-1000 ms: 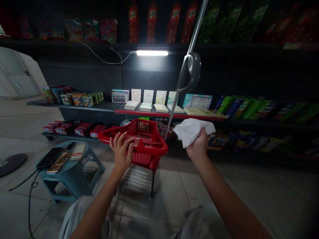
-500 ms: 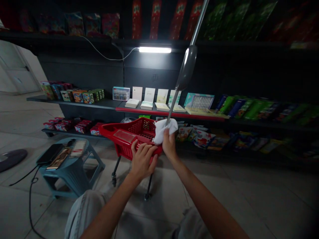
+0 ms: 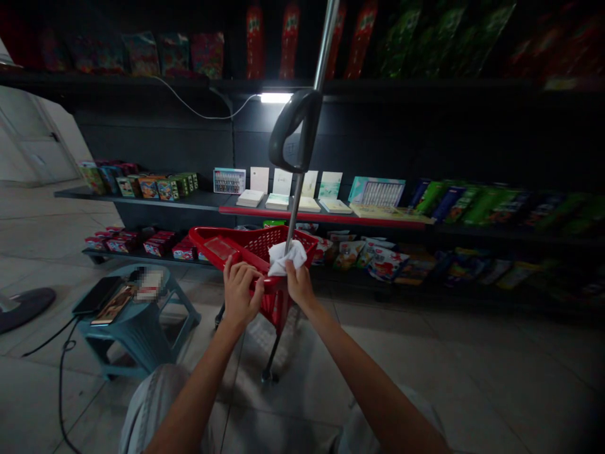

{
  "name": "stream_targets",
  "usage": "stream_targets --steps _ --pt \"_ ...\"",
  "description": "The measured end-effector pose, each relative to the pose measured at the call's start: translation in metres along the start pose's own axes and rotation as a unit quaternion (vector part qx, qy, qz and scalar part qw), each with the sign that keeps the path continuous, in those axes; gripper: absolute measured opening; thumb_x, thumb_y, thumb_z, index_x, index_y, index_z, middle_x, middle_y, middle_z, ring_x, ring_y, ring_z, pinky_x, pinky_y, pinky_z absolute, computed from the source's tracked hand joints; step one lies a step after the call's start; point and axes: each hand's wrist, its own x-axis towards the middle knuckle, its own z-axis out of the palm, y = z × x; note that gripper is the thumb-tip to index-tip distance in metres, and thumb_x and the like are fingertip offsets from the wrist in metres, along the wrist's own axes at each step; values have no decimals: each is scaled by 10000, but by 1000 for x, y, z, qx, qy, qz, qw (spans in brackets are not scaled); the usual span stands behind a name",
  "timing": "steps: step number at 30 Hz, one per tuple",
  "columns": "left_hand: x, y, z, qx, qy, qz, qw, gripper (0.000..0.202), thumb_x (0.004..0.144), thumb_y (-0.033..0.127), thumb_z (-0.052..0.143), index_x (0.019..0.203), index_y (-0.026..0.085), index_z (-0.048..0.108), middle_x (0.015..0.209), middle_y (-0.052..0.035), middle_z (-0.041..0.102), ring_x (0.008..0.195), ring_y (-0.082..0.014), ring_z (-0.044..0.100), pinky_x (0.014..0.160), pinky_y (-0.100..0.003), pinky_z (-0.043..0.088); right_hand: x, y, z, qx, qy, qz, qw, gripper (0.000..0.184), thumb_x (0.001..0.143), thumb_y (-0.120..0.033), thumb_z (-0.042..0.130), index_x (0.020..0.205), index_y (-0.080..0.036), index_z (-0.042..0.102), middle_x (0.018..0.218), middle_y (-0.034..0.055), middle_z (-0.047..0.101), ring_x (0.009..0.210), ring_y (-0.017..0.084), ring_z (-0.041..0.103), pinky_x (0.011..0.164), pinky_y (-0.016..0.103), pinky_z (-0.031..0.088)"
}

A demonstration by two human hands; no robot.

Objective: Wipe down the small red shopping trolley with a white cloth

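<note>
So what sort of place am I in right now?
Most likely a small shop, or something set up like one: dark shelving lined with rows of packets and red bottles, and a red shopping cart standing in front.

The basket (image 3: 249, 254) is smooth, glossy plastic, the rag (image 3: 295, 253) matt cloth, the pole (image 3: 296, 202) shiny metal.

Dark shelving (image 3: 161, 145), tiled floor (image 3: 449, 359), glowing tube light (image 3: 275, 98)
</note>
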Motion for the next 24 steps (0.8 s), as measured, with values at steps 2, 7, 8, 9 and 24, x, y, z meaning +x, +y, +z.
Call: stream_targets --steps 2,7,8,9,24 --pt "0 -10 1 11 32 -7 999 170 993 261 497 876 230 617 943 -26 687 1082 -218 609 1284 -578 225 -3 1 3 -20 -22 -13 999 560 1022 -622 399 1144 -163 696 1089 159 769 1077 307 723 1005 425 544" --pt "-5 -27 4 38 146 -34 988 186 1009 198 442 985 207 627 1101 -81 680 1234 -236 589 1279 -620 223 -8 -11 11 -38 -84 -61 994 400 1055 -453 427 1239 -180 654 1208 142 732 1134 269 702 1019 378 531" --pt "-7 -29 4 43 171 -34 984 191 1009 183 439 1026 204 628 1146 -93 676 1276 -241 571 1273 -625 233 -9 -15 13 -42 -92 -71 992 375 1058 -416 431 1271 -186 636 1230 135 719 1145 261 693 1026 374 526" --pt "-9 -30 4 46 192 -28 980 194 1006 168 442 1056 204 626 1181 -102 670 1312 -246 554 1266 -628 248 -9 -19 14 -45 -100 -83 991 351 1057 -380 433 1286 -193 624 1241 128 709 1155 254 684 1035 372 522" --pt "-22 6 26 80 -103 65 989 652 935 163 492 1568 90 354 1638 -192 405 1582 -293 277 1303 -543 287 -16 -3 21 -124 -160 -118 972 439 974 -164 468 1386 -201 616 1350 110 670 1269 241 602 1139 419 476"
